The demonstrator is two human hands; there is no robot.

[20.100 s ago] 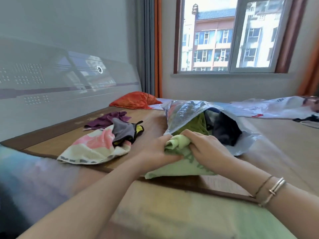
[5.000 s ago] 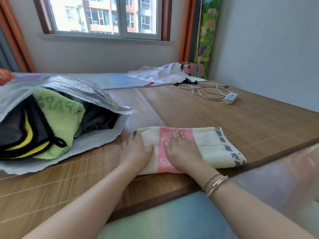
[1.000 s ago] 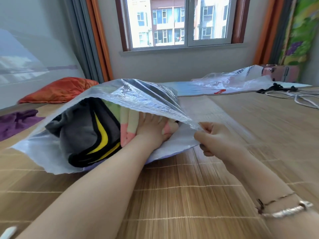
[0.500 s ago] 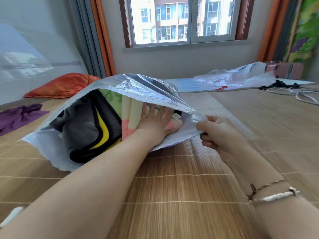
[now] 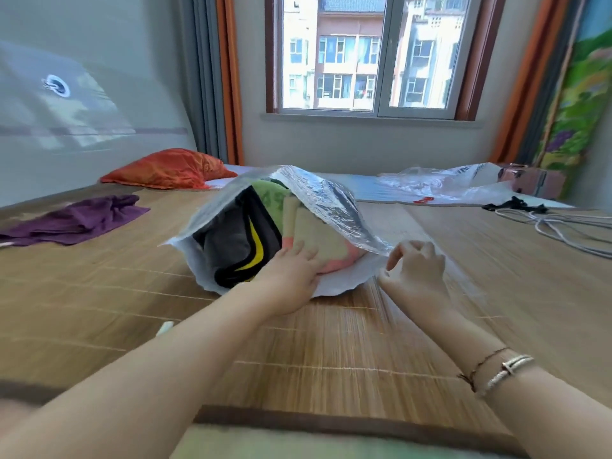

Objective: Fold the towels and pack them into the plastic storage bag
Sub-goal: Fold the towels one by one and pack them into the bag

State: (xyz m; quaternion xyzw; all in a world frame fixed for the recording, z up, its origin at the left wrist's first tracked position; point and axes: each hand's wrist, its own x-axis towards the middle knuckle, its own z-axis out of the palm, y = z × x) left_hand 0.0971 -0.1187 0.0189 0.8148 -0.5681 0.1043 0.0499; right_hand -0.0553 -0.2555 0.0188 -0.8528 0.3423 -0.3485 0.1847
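1. Clear plastic storage bag (image 5: 334, 200) lies mouth-open on the bamboo mat (image 5: 331, 342).
2. Left hand (image 5: 291, 279) flat, fingers straight, touching the folded cream-and-pink towel (image 5: 318, 243) at the bag mouth.
3. Right hand (image 5: 414, 273) just beside the bag's edge, fingers loosely curled, holding nothing.

Crinkled glossy plastic storage bag (image 5: 331, 200) with a silvery sheen, soft matt terry cloth towels (image 5: 318, 236) inside, woven bamboo mat (image 5: 298, 352) with fine ribbed slats, shiny orange satin pillow (image 5: 169, 168), matt purple cloth (image 5: 76, 220), polished metal bracelet (image 5: 510, 369)
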